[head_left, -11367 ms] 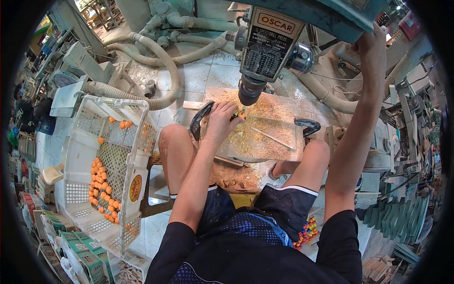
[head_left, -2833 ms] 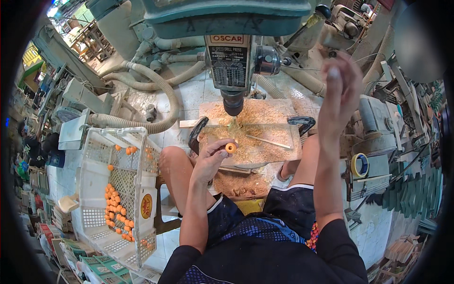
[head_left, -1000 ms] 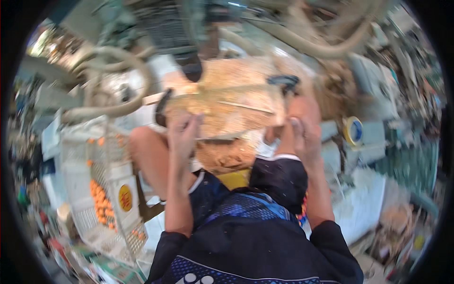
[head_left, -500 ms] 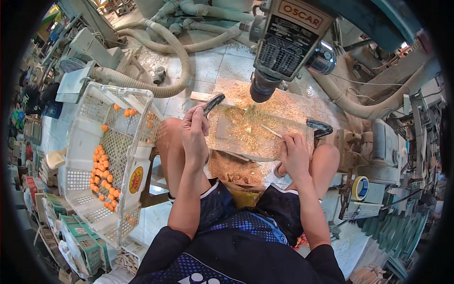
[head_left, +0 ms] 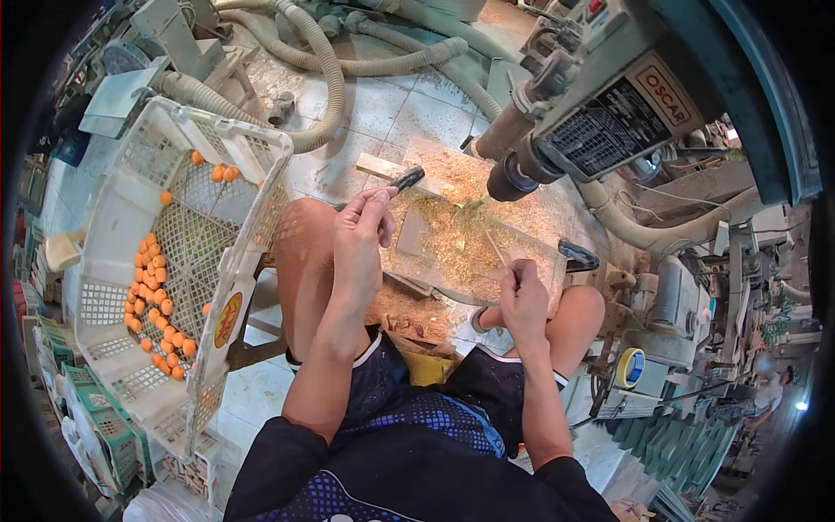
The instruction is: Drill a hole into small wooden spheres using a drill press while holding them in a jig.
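Note:
My left hand (head_left: 361,228) is closed in a pinch beside the near end of a black lever handle (head_left: 409,179). Whether it grips the handle or some small thing is hidden by the fingers. My right hand (head_left: 525,300) is closed around a thin wooden stick (head_left: 495,247), whose far end points into the wood shavings (head_left: 452,228) heaped on a board. Above the shavings hangs the dark chuck (head_left: 511,179) of a drill press (head_left: 609,122), with a bit pointing down at them. Another black handle (head_left: 578,256) stands at the board's right edge.
At my left stands a white plastic basket (head_left: 196,404) with several orange pieces (head_left: 155,287) inside. A ribbed hose (head_left: 326,96) curls over the tiled floor. A pale wood strip (head_left: 383,166) lies at the board's far left. On the right sits a tape roll (head_left: 630,367) near machinery.
The view has shifted, so the drill press appears farther right. My right hand and its stick have turned to point more steeply away. My left hand remains pinched by the handle.

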Available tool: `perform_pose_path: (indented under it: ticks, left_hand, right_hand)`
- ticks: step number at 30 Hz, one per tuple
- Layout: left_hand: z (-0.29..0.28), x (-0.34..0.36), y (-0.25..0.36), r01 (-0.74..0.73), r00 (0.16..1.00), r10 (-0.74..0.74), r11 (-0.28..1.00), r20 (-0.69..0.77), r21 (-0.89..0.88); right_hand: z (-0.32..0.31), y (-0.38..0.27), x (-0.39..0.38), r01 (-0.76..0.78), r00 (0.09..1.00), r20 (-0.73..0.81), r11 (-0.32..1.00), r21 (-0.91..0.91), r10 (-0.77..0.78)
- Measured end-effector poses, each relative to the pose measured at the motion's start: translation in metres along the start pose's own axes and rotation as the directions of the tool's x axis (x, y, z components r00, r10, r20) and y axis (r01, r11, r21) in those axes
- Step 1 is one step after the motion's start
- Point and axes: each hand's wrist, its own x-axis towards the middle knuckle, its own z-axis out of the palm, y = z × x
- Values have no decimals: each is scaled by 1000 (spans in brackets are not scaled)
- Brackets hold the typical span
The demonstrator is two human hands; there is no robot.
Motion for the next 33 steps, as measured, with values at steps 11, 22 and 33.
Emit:
perform_pose_path:
  ticks: [11,22,33]
  left_hand:
    - [-1,0,0,135,989,-128,984,72,-119]
    - [-3,0,3,193,980,-181,967,85,-168]
    - [-8,1,2,211,976,-193,956,105,-205]
  right_hand:
    - [32,-22,4,-8,1000,4,1000,-30,8]
    - [30,-40,9,-23,1000,16,998,-64,24]
    - [20,-49,15,-58,991,112,995,-84,68]
